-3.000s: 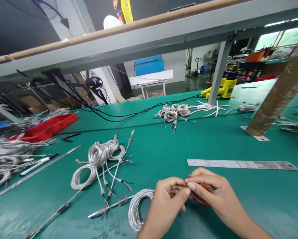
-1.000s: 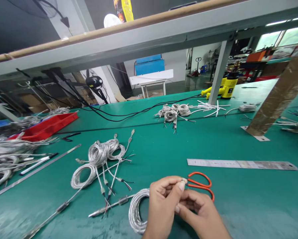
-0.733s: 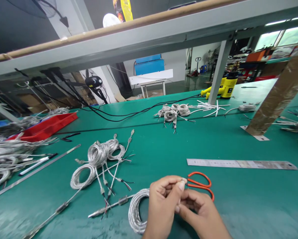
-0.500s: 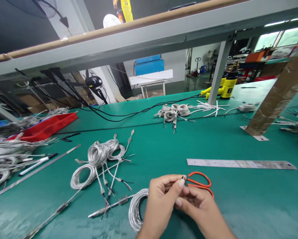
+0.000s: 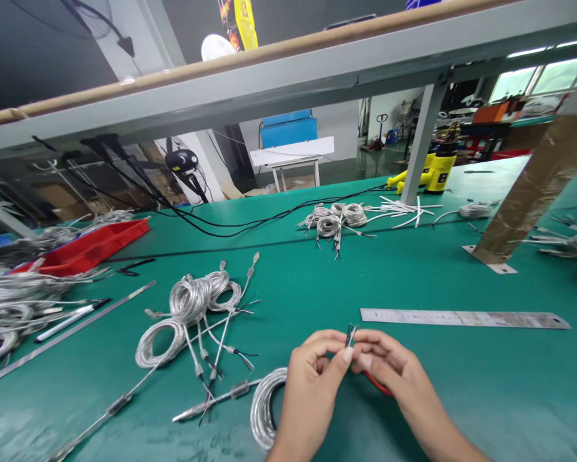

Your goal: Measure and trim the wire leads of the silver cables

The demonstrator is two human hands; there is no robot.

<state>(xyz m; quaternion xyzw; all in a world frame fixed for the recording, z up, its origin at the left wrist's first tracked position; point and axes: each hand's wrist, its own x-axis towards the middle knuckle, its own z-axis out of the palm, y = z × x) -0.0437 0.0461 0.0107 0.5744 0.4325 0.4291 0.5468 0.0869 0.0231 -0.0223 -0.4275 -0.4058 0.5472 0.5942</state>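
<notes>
- Versus 0.5 s ago: wire ends point(image 5: 350, 335) now stand up between the fingertips; right hand point(image 5: 401, 369) sits higher, covering most of the red handle point(image 5: 378, 384).
- Left hand point(image 5: 317, 378): fingers pinch the wire ends over the desk point(image 5: 298, 276), toward its near edge. Right fingers curled alongside; grip cannot be told.
- Red tray point(image 5: 95, 247), desk's left edge: cable bundles point(image 5: 9, 289) heaped beside it; contents unclear.

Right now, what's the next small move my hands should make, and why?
I'd probably spread the wire ends apart with the right hand: they poke up close together above the left hand's fingertips, and the right fingertips sit right beside them.
</notes>
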